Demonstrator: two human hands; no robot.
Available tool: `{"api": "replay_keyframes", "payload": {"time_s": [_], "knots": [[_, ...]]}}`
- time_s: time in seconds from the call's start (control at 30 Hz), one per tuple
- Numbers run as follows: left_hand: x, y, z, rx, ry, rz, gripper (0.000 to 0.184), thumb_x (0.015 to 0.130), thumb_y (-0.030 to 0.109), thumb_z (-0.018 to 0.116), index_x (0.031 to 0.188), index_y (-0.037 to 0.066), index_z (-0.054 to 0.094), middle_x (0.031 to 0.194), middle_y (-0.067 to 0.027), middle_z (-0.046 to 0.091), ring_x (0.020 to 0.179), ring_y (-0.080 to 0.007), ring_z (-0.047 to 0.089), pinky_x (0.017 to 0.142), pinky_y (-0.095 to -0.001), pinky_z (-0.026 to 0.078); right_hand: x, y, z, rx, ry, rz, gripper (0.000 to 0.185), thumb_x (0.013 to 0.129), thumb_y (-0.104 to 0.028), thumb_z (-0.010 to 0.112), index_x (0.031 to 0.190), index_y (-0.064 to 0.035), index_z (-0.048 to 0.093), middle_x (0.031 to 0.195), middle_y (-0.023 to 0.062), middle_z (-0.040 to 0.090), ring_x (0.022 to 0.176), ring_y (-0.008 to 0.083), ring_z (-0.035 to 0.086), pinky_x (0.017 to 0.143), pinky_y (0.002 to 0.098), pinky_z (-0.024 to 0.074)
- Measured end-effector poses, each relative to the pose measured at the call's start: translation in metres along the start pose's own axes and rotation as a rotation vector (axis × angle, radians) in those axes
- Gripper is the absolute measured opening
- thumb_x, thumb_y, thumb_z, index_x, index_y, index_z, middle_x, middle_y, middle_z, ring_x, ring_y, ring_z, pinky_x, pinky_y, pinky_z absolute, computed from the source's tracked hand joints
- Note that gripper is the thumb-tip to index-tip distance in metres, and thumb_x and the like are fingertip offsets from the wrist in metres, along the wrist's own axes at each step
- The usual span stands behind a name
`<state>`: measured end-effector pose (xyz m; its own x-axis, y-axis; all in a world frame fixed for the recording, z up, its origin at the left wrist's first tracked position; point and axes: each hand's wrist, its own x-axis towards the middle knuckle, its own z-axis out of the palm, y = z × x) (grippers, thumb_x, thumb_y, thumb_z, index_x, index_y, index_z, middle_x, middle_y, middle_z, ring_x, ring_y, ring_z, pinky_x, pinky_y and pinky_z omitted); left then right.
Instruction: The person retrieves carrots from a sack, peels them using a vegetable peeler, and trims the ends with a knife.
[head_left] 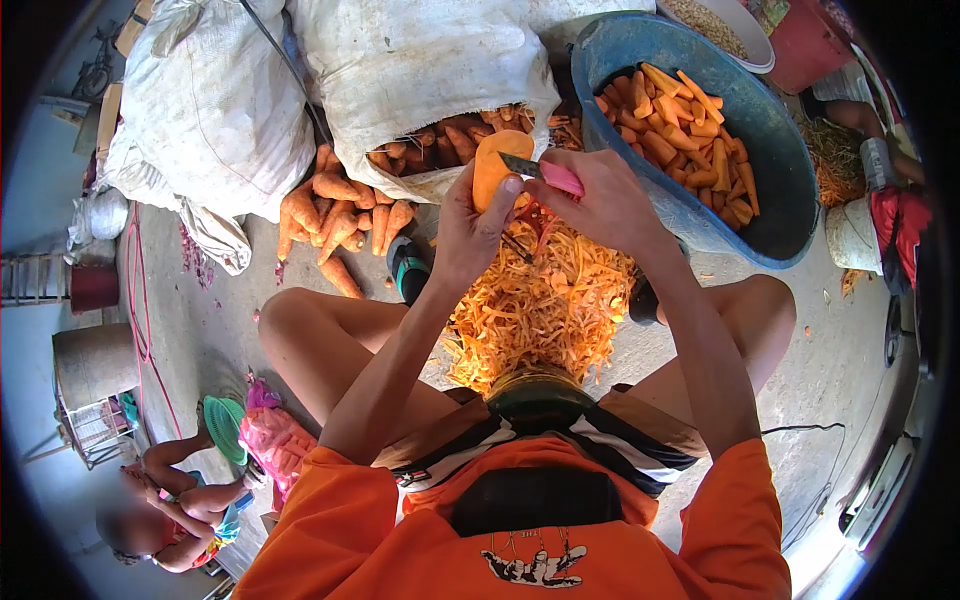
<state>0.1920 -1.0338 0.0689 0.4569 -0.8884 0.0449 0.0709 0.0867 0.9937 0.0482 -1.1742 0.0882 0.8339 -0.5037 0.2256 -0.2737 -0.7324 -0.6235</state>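
A peeled carrot [490, 168], smooth and bright orange, stands up from my left hand [472, 225], whose fingers are closed round its lower part. My right hand [605, 200] grips the pink handle of a knife [562, 179]. The dark blade points left and lies against or just in front of the carrot's side; I cannot tell if it cuts in. Below both hands, a heap of carrot peelings [550, 300] covers the floor between my legs. Unpeeled carrots [340, 210] spill from the torn opening of a white sack [430, 60] ahead.
A blue tub [780, 195] with peeled carrots [690, 130] stands at the front right. Another full white sack [215, 100] is at the front left. A person [180, 500] sits at the lower left beside a pink bag [275, 440]. Another person's arm [850, 115] shows at right.
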Motion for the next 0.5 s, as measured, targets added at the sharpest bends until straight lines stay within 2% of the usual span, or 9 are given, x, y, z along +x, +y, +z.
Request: {"api": "replay_keyframes", "payload": {"time_s": [0.1,0.13,0.2,0.27,0.3,0.37,0.4,0.43,0.5], "knots": [[0.0,-0.005,-0.001,-0.019,0.032,0.026,0.034,0.108,0.036,0.059,0.121,0.005,0.059,0.076,0.0056,0.052,0.064,-0.0025,0.044,0.058,-0.0214,0.038,-0.002,0.001,0.0,-0.021,-0.059,0.071,0.038,0.094,-0.039,0.071,0.116,-0.008,0.072,0.099,0.021,0.072,0.099,0.0405,0.067,0.085,0.0484,0.0524],[0.001,-0.005,-0.006,-0.052,-0.019,-0.01,0.038,0.107,0.034,0.062,0.128,0.003,0.058,0.083,0.005,0.055,0.069,-0.0021,0.047,0.061,-0.0204,0.04,0.0,0.002,-0.001,-0.019,-0.057,0.071,0.038,0.094,-0.039,0.071,0.116,-0.008,0.072,0.099,0.021,0.072,0.099,0.0405,0.067,0.085,0.0484,0.0524],[-0.001,0.0,-0.012,-0.085,-0.067,-0.046,0.043,0.105,0.031,0.065,0.136,0.002,0.057,0.09,0.0044,0.058,0.073,-0.0017,0.05,0.065,-0.0195,0.043,0.009,0.011,-0.004,0.045,-0.151,0.29,0.038,0.095,-0.04,0.07,0.113,-0.0058,0.072,0.097,0.0213,0.072,0.099,0.04,0.068,0.085,0.0482,0.0519],[-0.006,0.011,-0.011,0.161,-0.275,0.297,0.042,0.105,0.033,0.065,0.132,0.002,0.059,0.09,0.0045,0.058,0.073,-0.0025,0.049,0.065,-0.0211,0.042,0.006,0.076,-0.005,-0.025,-0.223,0.332,0.039,0.095,-0.041,0.07,0.105,-0.0032,0.073,0.084,0.0187,0.07,0.083,0.0368,0.07,0.078,0.0459,0.052],[-0.005,0.01,-0.014,0.164,-0.289,0.296,0.042,0.105,0.033,0.065,0.132,0.002,0.059,0.09,0.0045,0.058,0.073,-0.0025,0.049,0.065,-0.0211,0.042,0.008,0.107,-0.018,0.028,-0.264,0.354,0.04,0.095,-0.042,0.07,0.1,-0.0027,0.073,0.08,0.0175,0.069,0.079,0.0341,0.069,0.076,0.0448,0.0516],[-0.008,0.005,-0.025,-0.095,-0.251,-0.021,0.04,0.104,0.037,0.066,0.121,0.001,0.062,0.087,0.0035,0.059,0.073,-0.0044,0.051,0.065,-0.0236,0.043,0.003,0.125,-0.039,0.02,-0.256,0.412,0.042,0.094,-0.044,0.071,0.096,-0.0019,0.072,0.078,0.0155,0.067,0.075,0.029,0.068,0.075,0.042,0.0511],[-0.007,0.013,-0.029,-0.029,-0.244,-0.157,0.042,0.104,0.043,0.064,0.107,0.001,0.063,0.08,0.0018,0.06,0.069,-0.0066,0.054,0.063,-0.0257,0.045,0.005,0.114,-0.059,-0.049,-0.21,0.438,0.044,0.094,-0.045,0.072,0.095,-0.0015,0.071,0.079,0.0147,0.067,0.076,0.0266,0.067,0.075,0.0403,0.051],[-0.007,0.014,-0.034,-0.032,-0.223,-0.152,0.042,0.104,0.043,0.064,0.107,0.001,0.063,0.08,0.0018,0.06,0.069,-0.0066,0.054,0.063,-0.0257,0.045,0.005,0.101,-0.075,-0.052,-0.223,0.421,0.044,0.094,-0.045,0.072,0.095,-0.0015,0.071,0.079,0.0147,0.067,0.076,0.0266,0.067,0.075,0.0403,0.051],[-0.003,0.015,-0.04,0.371,-0.388,-0.532,0.057,0.101,0.06,0.061,0.101,0.003,0.066,0.071,-0.0004,0.059,0.066,-0.0076,0.057,0.06,-0.024,0.042,-0.007,0.077,-0.102,-0.115,-0.039,0.482,0.045,0.093,-0.046,0.072,0.095,-0.001,0.07,0.08,0.0152,0.067,0.076,0.027,0.066,0.075,0.0393,0.0506]]}}
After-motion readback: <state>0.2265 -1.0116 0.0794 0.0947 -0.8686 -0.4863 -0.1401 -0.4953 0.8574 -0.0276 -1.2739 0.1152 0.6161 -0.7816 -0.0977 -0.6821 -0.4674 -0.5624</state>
